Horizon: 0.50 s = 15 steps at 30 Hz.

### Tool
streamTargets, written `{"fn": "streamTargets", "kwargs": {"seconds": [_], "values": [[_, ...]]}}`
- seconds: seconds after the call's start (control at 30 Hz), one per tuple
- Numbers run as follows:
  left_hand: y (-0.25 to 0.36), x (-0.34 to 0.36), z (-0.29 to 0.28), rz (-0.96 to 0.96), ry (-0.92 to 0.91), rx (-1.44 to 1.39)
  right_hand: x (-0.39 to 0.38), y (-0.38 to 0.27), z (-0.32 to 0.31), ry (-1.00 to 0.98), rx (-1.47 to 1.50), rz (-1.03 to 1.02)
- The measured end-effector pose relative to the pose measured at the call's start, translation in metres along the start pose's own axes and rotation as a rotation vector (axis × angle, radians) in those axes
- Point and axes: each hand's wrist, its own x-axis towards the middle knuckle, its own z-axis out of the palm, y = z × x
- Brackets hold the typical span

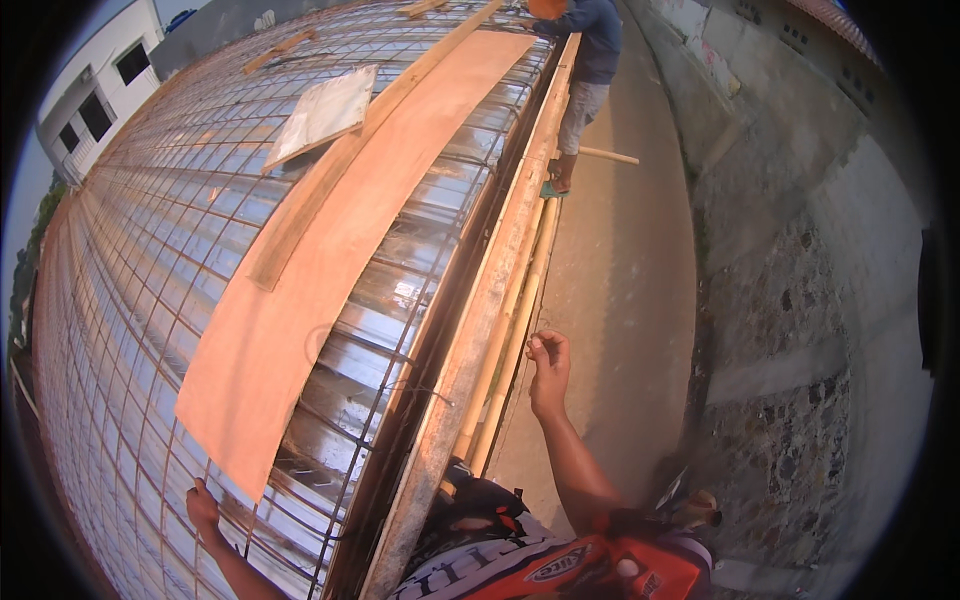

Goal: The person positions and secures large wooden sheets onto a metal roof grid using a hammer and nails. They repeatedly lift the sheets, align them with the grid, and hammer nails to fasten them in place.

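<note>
My left hand (203, 510), low at the left, has its fingers closed on a thin bar of the steel mesh (150, 380), beside the near end of a long plywood strip (260, 360). My right hand (550, 360) is raised in a pinch over the outer edge, near the bamboo poles (510, 360); what it holds, if anything, is too small to name. A rough timber board (450, 400) runs along the edge beside dark steel bars. Corrugated metal sheeting lies under the mesh.
Another person (590, 60) stands on the outer poles at the far end. A narrow plank (340, 170) and a pale panel (320, 115) lie over the mesh. A concrete path (620, 330) runs below on the right, beside a stained wall (800, 250). A white building (95, 80) stands at the back left.
</note>
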Motion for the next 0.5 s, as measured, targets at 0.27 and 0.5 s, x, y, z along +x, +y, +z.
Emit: {"fn": "streamTargets", "kwargs": {"seconds": [0.27,0.5], "values": [[-0.010,0.004,0.004,-0.008,0.001,-0.030,-0.139,0.160,-0.034,-0.806,0.087,1.241],[-0.010,0.005,0.001,-0.025,-0.008,-0.031,-0.195,0.209,-0.022,-0.711,0.100,1.294]]}}
